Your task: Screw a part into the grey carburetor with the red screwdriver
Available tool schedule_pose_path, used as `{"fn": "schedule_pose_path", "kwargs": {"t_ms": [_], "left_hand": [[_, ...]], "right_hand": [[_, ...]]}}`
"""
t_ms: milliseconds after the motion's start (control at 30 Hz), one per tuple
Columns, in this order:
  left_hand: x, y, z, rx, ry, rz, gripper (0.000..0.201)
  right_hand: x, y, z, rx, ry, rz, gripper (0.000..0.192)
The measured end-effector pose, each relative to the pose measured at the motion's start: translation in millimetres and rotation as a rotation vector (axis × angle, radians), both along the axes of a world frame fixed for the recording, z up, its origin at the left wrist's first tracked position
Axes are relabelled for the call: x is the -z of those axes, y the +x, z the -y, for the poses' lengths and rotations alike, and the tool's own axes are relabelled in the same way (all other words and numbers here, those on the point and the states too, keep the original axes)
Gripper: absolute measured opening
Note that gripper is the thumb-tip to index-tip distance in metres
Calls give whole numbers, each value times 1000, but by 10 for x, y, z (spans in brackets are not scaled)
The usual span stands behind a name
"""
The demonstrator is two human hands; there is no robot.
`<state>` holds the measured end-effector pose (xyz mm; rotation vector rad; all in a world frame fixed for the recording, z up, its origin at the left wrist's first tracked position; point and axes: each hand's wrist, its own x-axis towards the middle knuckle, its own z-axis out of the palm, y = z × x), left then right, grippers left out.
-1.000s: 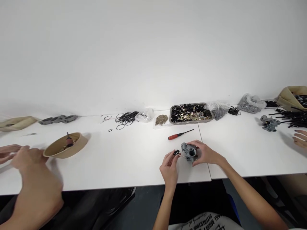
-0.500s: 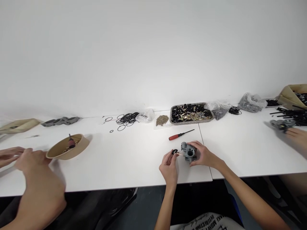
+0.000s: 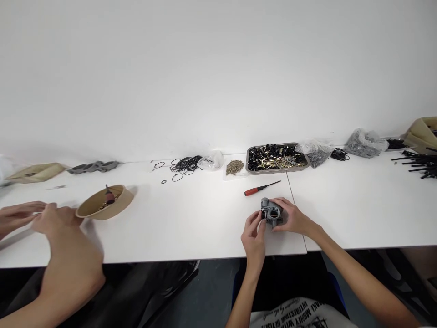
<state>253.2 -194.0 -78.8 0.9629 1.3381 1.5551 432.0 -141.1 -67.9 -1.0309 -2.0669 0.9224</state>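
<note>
Cap [image 3: 263,214] is now held against the side of the carburetor [image 3: 269,207]; earlier gap is closed. Rod [image 3: 275,215] is seen in the bore [image 3: 274,211], so insertion is judged nearly done. Cap is pinched by left hand [image 3: 253,237], carburetor gripped by right hand [image 3: 292,217] over the tabletop [image 3: 205,228].

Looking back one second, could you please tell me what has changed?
The left hand has moved the small black part rightward, against the grey metal body. At the far right, another grey part and a co-worker's hand have left view. The right hand still holds the body; the red screwdriver stayed put.
</note>
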Motion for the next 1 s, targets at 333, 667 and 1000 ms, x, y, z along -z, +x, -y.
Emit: {"fn": "schedule_pose_path", "kwargs": {"t_ms": [333, 667, 1000], "left_hand": [[-154, -149, -157, 137, 37, -6, 32], [-128, -101, -148, -46, 17, -118, 33], [-115, -73, -135, 13, 65, -49, 31]], "right_hand": [[40, 7, -19, -6, -39, -3, 99], [25, 8, 6, -11, -32, 0, 100], [44, -6, -11, -15, -7, -2, 101]]}}
